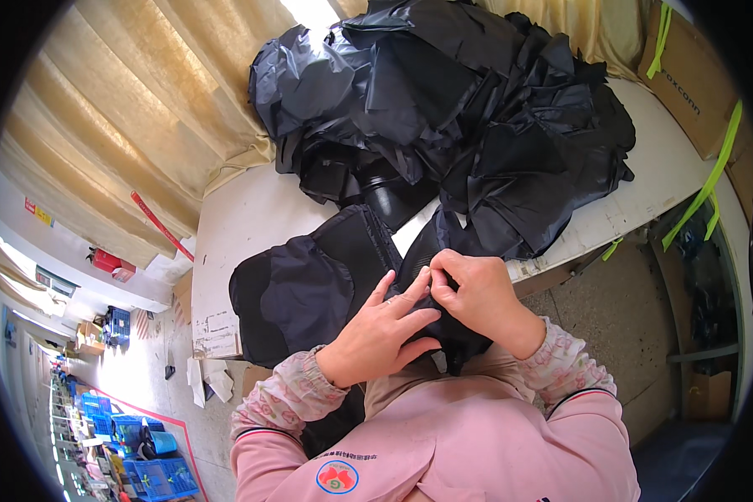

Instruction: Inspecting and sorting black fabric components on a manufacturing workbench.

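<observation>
Black fabric pieces lie on the near part of the white table, and some of the cloth hangs over its front edge toward my lap. My left hand rests over this cloth with its fingers stretched and apart, and a ring shows on one finger. Just right of it, my right hand is closed in a pinch beside the left fingertips. What sits between the pinching fingers is too small to make out. Farther back, a large heap of thin black fabric covers much of the table.
The white table has its front edge close to my waist. Beige curtains hang behind it. At right stand a cardboard box and bright green straps. Blue crates stand on the floor at far left.
</observation>
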Available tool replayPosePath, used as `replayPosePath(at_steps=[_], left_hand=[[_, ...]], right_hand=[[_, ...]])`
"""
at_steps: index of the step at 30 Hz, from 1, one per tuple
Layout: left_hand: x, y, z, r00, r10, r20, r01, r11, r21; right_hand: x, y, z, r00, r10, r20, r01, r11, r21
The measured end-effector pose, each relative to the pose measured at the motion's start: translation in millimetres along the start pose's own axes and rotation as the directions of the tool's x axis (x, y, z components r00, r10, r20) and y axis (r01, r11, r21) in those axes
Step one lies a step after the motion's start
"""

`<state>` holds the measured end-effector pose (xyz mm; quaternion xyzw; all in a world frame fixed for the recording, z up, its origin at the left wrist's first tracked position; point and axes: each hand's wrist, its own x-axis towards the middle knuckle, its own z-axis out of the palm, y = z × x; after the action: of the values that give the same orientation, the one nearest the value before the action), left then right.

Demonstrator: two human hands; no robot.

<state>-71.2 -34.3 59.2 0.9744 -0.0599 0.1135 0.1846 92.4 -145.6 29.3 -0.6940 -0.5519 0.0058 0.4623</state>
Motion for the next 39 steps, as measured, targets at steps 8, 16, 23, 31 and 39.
replayPosePath(at_steps=[8,16,23,31,39], left_hand=[[-3,-8,-3,0.996,-0.082,-0.045,0.046,0.85,-0.524],[-7,-24,17,0.905,-0.369,-0.212,-0.142,0.208,-0.968],[-5,-24,22,0.879,-0.414,-0.235,-0.204,0.118,-0.972],[-8,-24,23,0.905,-0.351,-0.242,-0.248,0.029,-0.968],[-11,-25,25,0.915,-0.349,-0.202,-0.223,-0.021,-0.975]], right_hand=[[5,1,-10,0.987,0.162,0.017,-0.157,0.922,0.354],[5,-11,-18,0.988,0.139,0.065,-0.153,0.862,0.483],[4,-11,-19,0.988,0.088,0.13,-0.139,0.876,0.462],[5,-13,-18,0.988,0.06,0.143,-0.119,0.887,0.445],[7,-13,-18,0.985,0.062,0.159,-0.127,0.888,0.441]])
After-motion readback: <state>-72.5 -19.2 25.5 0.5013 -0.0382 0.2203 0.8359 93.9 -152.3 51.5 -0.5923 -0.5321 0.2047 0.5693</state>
